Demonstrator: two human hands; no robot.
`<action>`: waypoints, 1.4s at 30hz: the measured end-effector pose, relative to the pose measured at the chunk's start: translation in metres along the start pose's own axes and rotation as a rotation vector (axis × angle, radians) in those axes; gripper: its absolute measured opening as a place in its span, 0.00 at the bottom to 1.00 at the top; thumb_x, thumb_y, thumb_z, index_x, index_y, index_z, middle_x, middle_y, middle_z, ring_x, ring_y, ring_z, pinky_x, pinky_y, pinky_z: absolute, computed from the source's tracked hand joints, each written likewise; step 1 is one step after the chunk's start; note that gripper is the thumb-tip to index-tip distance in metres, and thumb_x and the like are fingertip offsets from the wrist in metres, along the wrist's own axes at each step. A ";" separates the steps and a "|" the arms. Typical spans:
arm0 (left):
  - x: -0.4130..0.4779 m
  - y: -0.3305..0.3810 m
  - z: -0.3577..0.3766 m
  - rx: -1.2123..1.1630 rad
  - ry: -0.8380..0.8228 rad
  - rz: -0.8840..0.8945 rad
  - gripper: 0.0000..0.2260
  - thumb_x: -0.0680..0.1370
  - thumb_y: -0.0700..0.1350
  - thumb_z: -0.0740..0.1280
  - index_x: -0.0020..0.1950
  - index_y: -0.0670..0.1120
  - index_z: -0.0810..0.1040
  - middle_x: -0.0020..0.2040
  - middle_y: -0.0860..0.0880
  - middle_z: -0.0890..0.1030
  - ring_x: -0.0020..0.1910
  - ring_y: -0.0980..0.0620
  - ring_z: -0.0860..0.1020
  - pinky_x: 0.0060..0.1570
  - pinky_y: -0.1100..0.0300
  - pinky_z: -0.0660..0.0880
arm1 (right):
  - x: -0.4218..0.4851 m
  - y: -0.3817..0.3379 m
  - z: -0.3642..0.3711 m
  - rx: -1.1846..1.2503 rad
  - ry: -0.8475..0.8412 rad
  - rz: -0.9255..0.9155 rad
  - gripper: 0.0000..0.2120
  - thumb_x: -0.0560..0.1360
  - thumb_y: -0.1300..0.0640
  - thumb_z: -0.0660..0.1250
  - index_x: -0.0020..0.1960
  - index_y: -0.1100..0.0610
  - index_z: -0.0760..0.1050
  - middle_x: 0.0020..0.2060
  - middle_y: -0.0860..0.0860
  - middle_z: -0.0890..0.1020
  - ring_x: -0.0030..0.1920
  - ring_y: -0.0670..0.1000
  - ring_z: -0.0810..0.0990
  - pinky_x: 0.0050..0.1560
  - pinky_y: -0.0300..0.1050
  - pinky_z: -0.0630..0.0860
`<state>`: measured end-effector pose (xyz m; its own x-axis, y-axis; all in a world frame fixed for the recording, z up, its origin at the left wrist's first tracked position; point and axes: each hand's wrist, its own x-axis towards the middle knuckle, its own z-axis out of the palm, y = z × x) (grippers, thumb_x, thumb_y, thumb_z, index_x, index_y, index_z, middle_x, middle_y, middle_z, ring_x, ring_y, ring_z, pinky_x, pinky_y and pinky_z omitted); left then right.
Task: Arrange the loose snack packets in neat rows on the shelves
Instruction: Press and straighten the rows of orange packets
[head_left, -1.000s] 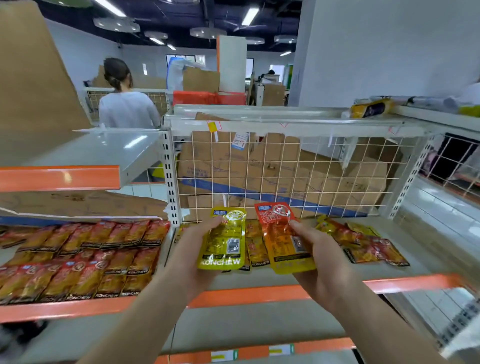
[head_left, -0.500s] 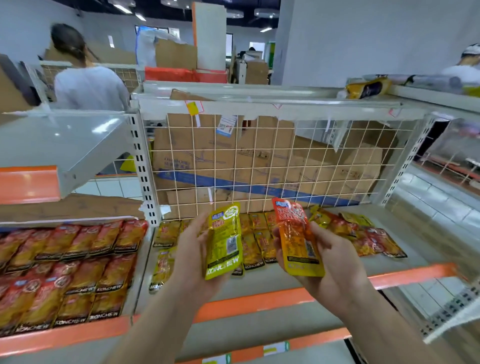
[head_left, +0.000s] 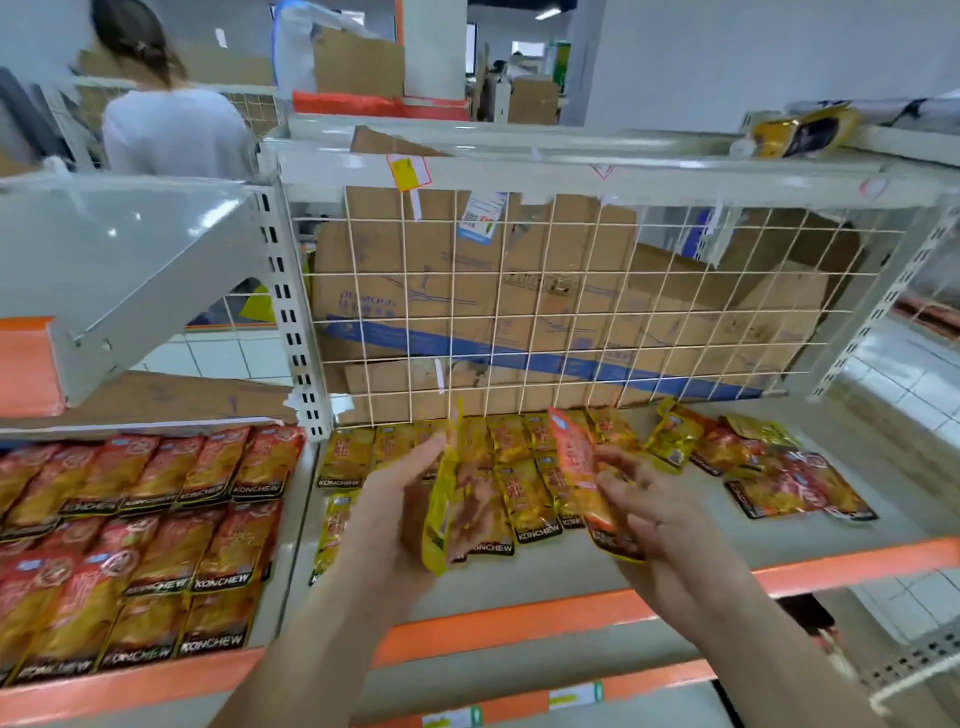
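My left hand (head_left: 397, 512) grips a yellow snack packet (head_left: 441, 499), turned edge-on above the shelf (head_left: 519, 582). My right hand (head_left: 654, 525) grips an orange snack packet (head_left: 584, 478), also turned sideways. Below and behind both hands, yellow KONCHEW packets (head_left: 524, 493) lie in rows on the white shelf. A loose pile of yellow and red packets (head_left: 753, 467) lies at the shelf's right. Red KONCHEW packets (head_left: 145, 545) fill the neighbouring shelf on the left in neat rows.
A wire grid back panel (head_left: 571, 312) with cardboard boxes behind it closes the shelf's rear. An empty white shelf (head_left: 119, 249) juts out at upper left. A person in a grey top (head_left: 166, 119) stands behind the racks. An orange shelf edge (head_left: 519, 623) runs along the front.
Both hands have moved lower and closer to the shelf. The two packets have turned from facing me to edge-on. The view has shifted down and right.
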<state>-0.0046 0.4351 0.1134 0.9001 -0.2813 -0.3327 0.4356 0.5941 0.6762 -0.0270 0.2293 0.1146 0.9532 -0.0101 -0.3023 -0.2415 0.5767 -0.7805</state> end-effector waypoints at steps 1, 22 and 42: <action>0.002 -0.001 -0.001 0.091 0.046 0.049 0.12 0.76 0.45 0.69 0.57 0.44 0.79 0.41 0.46 0.79 0.36 0.49 0.80 0.34 0.57 0.78 | 0.004 0.002 -0.003 -0.055 0.027 -0.038 0.15 0.73 0.69 0.65 0.58 0.58 0.77 0.46 0.58 0.82 0.34 0.50 0.82 0.30 0.40 0.80; 0.098 -0.055 0.048 0.493 0.379 0.250 0.16 0.71 0.35 0.76 0.56 0.49 0.84 0.48 0.45 0.86 0.44 0.49 0.84 0.48 0.56 0.79 | 0.080 -0.063 -0.091 -0.205 0.149 -0.058 0.08 0.77 0.68 0.65 0.55 0.65 0.77 0.46 0.59 0.86 0.43 0.54 0.85 0.49 0.52 0.83; 0.178 -0.166 0.116 0.746 0.436 0.194 0.05 0.74 0.38 0.75 0.46 0.43 0.82 0.35 0.49 0.82 0.34 0.57 0.82 0.35 0.64 0.75 | 0.145 -0.103 -0.200 -0.413 0.243 -0.086 0.06 0.78 0.66 0.67 0.45 0.59 0.80 0.40 0.53 0.87 0.39 0.52 0.85 0.49 0.51 0.79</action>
<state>0.0837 0.1993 0.0183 0.9420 0.1764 -0.2854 0.3039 -0.0877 0.9487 0.0997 0.0055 0.0419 0.9145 -0.2624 -0.3079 -0.2628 0.1933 -0.9453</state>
